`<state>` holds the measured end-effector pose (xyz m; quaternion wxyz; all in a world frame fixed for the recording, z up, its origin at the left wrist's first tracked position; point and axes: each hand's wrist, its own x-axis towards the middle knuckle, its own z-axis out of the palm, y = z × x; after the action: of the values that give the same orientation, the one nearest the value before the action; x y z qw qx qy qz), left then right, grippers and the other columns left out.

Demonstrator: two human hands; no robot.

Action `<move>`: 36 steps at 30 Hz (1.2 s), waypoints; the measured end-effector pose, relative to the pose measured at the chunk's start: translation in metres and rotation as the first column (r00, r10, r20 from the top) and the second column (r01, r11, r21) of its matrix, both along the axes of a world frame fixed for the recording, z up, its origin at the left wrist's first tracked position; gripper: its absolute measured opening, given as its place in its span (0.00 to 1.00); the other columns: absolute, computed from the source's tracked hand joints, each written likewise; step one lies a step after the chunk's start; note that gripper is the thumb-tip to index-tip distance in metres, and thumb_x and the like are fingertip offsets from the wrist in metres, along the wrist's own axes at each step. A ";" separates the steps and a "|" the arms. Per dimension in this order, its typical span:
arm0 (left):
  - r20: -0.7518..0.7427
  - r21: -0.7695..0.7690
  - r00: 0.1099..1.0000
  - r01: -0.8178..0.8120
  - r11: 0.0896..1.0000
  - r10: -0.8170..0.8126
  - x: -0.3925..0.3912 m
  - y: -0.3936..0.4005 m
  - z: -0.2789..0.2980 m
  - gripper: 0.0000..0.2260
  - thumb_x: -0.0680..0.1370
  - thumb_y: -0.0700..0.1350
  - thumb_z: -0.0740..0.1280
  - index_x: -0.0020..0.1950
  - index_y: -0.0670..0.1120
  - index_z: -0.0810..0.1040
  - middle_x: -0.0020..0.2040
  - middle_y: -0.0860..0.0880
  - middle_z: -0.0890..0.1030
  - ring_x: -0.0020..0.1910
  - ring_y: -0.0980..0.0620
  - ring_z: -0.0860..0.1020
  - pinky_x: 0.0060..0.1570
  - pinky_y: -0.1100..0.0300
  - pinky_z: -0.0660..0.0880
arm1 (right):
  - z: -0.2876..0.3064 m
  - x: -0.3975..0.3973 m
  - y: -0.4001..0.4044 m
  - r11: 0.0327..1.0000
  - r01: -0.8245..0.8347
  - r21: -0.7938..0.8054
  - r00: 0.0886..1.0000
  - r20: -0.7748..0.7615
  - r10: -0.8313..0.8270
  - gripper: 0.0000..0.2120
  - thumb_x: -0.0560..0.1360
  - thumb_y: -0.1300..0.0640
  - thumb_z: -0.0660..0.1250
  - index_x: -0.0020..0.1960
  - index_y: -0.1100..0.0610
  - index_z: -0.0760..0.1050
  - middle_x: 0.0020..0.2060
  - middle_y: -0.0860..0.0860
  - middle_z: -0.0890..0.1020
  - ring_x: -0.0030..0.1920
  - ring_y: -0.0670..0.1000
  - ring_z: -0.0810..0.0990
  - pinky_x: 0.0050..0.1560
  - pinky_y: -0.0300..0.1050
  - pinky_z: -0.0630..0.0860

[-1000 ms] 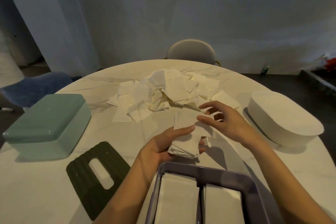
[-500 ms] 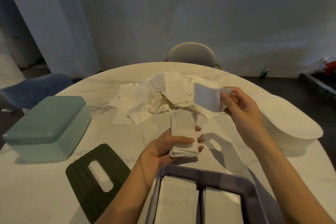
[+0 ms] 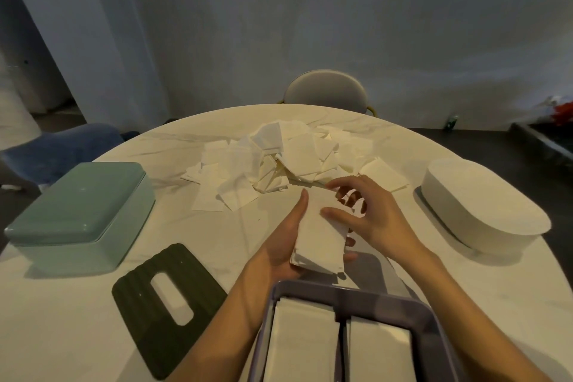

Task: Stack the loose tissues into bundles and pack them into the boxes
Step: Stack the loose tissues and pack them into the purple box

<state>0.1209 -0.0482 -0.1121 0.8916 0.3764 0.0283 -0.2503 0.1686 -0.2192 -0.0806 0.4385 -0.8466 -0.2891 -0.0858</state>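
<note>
- While the left hand (image 3: 280, 246) cups the bundle (image 3: 321, 234) just beyond the purple box (image 3: 350, 295), the right hand (image 3: 370, 215) lies on top, fingers loosely curved — stacking is under way.
- Next, likely: another tissue from the pile (image 3: 279, 164) beyond the box — squared edges matter.

A small bundle of white tissues (image 3: 319, 232) sits squared up in the left hand (image 3: 280, 245), held above the table between the loose pile and the nearest box. The right hand (image 3: 372, 217) rests its thumb and fingers on the bundle's top sheet. Behind it, a loose heap of white tissues (image 3: 279, 161) lies scattered across the middle of the table. Nearest the viewer, an open purple box (image 3: 350, 298) holds two neat stacks side by side. A closed green box (image 3: 80, 211) stands at left, a closed white oval box (image 3: 483, 211) at right.
</note>
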 end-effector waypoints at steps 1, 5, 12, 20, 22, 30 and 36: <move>-0.001 0.007 1.000 0.005 1.000 -0.005 0.001 0.000 -0.001 0.37 0.79 0.70 0.59 0.71 0.40 0.75 0.56 0.36 0.81 0.52 0.38 0.82 0.59 0.38 0.78 | -0.002 0.001 -0.001 1.000 0.018 -0.008 1.000 0.005 -0.018 0.17 0.70 0.38 0.73 0.57 0.41 0.79 0.51 0.37 0.79 0.51 0.41 0.77 0.46 0.29 0.73; 0.017 -0.018 1.000 0.003 1.000 -0.003 0.005 0.001 -0.008 0.40 0.79 0.72 0.59 0.75 0.40 0.72 0.59 0.35 0.79 0.52 0.37 0.81 0.49 0.43 0.80 | -0.006 0.003 0.003 0.998 0.025 0.050 1.000 0.013 -0.025 0.09 0.73 0.46 0.76 0.52 0.44 0.81 0.49 0.38 0.82 0.50 0.42 0.78 0.46 0.30 0.73; 0.003 -0.049 0.999 0.034 0.998 -0.034 0.005 0.002 -0.008 0.39 0.79 0.71 0.57 0.76 0.40 0.70 0.59 0.35 0.80 0.53 0.36 0.81 0.51 0.43 0.79 | 0.000 -0.001 0.004 0.988 0.044 0.147 0.998 0.044 -0.051 0.04 0.74 0.51 0.77 0.49 0.46 0.84 0.47 0.38 0.83 0.50 0.43 0.79 0.45 0.30 0.73; -0.014 -0.082 0.998 0.066 0.994 -0.068 0.004 0.004 -0.007 0.38 0.80 0.70 0.60 0.76 0.39 0.71 0.60 0.35 0.78 0.57 0.37 0.78 0.61 0.39 0.74 | 0.003 0.000 0.003 0.984 -0.017 0.178 1.000 0.020 0.014 0.06 0.74 0.50 0.74 0.50 0.50 0.83 0.45 0.39 0.83 0.48 0.45 0.81 0.46 0.33 0.79; -0.030 -0.079 0.996 0.076 0.994 -0.078 0.004 0.006 -0.007 0.39 0.80 0.70 0.60 0.78 0.40 0.67 0.60 0.35 0.78 0.57 0.37 0.78 0.62 0.38 0.73 | 0.006 0.000 0.001 0.984 -0.067 0.166 0.995 -0.068 0.079 0.09 0.75 0.49 0.72 0.52 0.51 0.81 0.47 0.41 0.83 0.49 0.45 0.82 0.49 0.36 0.81; -0.021 -0.025 0.997 0.079 0.997 -0.080 -0.002 0.002 0.003 0.39 0.77 0.72 0.60 0.73 0.40 0.74 0.56 0.35 0.81 0.51 0.37 0.82 0.55 0.40 0.80 | 0.007 0.000 0.000 0.995 -0.071 0.074 0.995 -0.060 0.075 0.04 0.77 0.52 0.73 0.51 0.48 0.81 0.46 0.40 0.83 0.48 0.43 0.81 0.41 0.33 0.77; 0.022 0.075 0.999 0.026 0.997 -0.028 -0.002 0.002 0.003 0.34 0.81 0.68 0.57 0.72 0.42 0.73 0.53 0.38 0.82 0.51 0.40 0.82 0.50 0.44 0.82 | -0.001 0.004 -0.005 0.997 0.081 -0.013 0.996 -0.027 -0.081 0.15 0.71 0.42 0.76 0.54 0.46 0.79 0.45 0.40 0.80 0.44 0.43 0.80 0.41 0.32 0.76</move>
<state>0.1188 -0.0464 -0.1090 0.8738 0.4125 0.0223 -0.2568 0.1722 -0.2244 -0.0814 0.4337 -0.8612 -0.2490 -0.0904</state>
